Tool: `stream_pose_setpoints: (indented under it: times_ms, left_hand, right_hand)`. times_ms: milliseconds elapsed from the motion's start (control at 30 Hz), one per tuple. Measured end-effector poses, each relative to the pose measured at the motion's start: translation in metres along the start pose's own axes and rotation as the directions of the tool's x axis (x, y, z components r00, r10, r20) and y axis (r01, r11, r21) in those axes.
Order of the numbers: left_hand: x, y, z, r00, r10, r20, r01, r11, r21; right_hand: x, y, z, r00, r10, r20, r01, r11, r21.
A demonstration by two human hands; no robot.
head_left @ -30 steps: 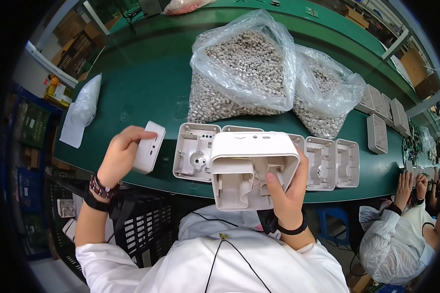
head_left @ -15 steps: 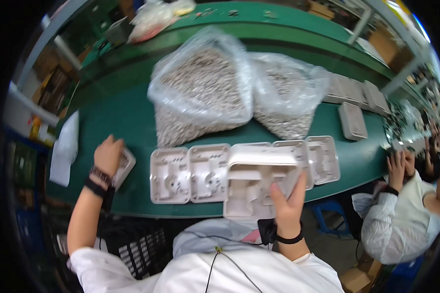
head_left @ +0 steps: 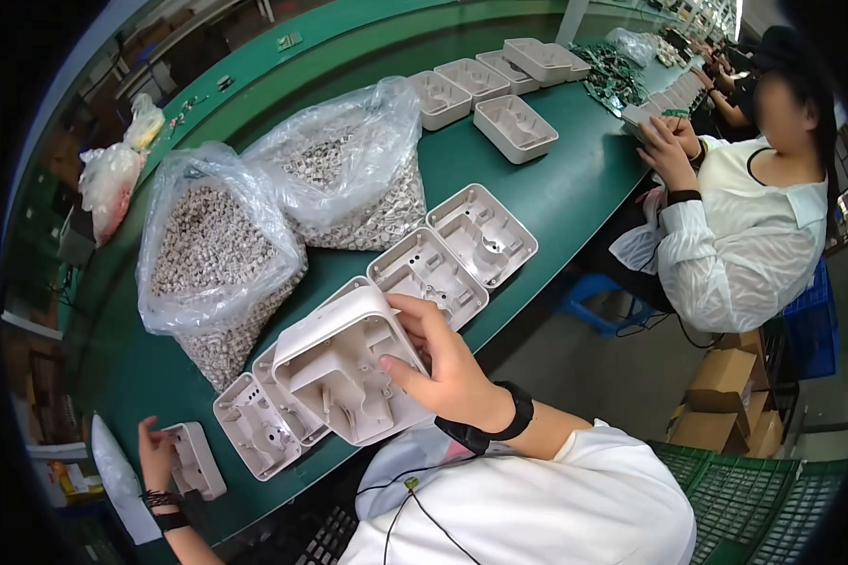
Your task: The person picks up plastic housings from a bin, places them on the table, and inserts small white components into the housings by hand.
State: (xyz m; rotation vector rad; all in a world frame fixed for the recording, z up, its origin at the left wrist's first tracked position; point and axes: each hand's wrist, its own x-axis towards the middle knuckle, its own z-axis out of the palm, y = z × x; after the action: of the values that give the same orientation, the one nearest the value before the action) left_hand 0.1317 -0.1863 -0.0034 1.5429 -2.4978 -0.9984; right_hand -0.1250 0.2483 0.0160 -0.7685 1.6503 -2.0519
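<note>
My right hand (head_left: 450, 369) grips a deep white plastic housing (head_left: 349, 363), thumb inside its open face and fingers around the outer wall. The housing is tilted above a row of shallower white housings and hides part of them. Two of the row, a housing with round bosses (head_left: 428, 275) and an end housing (head_left: 483, 235), lie beyond my right hand. Another housing (head_left: 256, 428) lies at the row's near left end. At the far left, my left hand (head_left: 156, 456) is open beside a lone white housing (head_left: 196, 460), fingers raised. Whether the thumb touches its edge I cannot tell.
Two clear bags, a nearer bag (head_left: 219, 250) and a farther bag (head_left: 358, 174), hold many small pale parts. More housings (head_left: 515, 129) stand at the back. A co-worker (head_left: 725, 226) handles a part at right. A blue stool (head_left: 605, 303) stands below the table edge.
The view has swung to the right. My left hand, earlier down over the lone housing, has come to its side with fingers raised. My right hand still holds the deep housing, now tilted differently.
</note>
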Motion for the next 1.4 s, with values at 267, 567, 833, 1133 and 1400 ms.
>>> stream_pose_setpoints:
  times_ms: [267, 567, 833, 1133, 1400]
  left_hand:
    - [-0.059, -0.032, -0.008, 0.994, 0.110, -0.020, -0.096, 0.930, 0.354]
    - [-0.097, 0.020, 0.042, 0.944, 0.329, 0.031, -0.315, 0.871, 0.377]
    - [-0.130, 0.067, 0.031, 0.903, 0.426, -0.054, -0.282, 0.683, 0.674]
    - [-0.153, 0.096, 0.039, 0.835, 0.476, -0.275, -0.550, 0.727, -0.411]
    - [-0.086, -0.064, -0.053, 0.882, 0.305, -0.359, -0.120, 0.882, 0.456]
  right_hand:
    - [-0.007, 0.014, 0.006, 0.986, -0.010, -0.169, -0.001, 0.998, -0.063]
    - [-0.003, 0.008, 0.037, 0.989, 0.088, 0.119, -0.092, 0.995, 0.031]
    - [0.001, 0.010, 0.070, 0.962, 0.146, 0.231, -0.151, 0.989, 0.001]
    - [-0.001, 0.003, 0.114, 0.854, -0.104, 0.510, 0.132, 0.991, -0.019]
    - [-0.008, 0.019, 0.103, 0.922, 0.003, 0.387, 0.061, 0.987, -0.151]
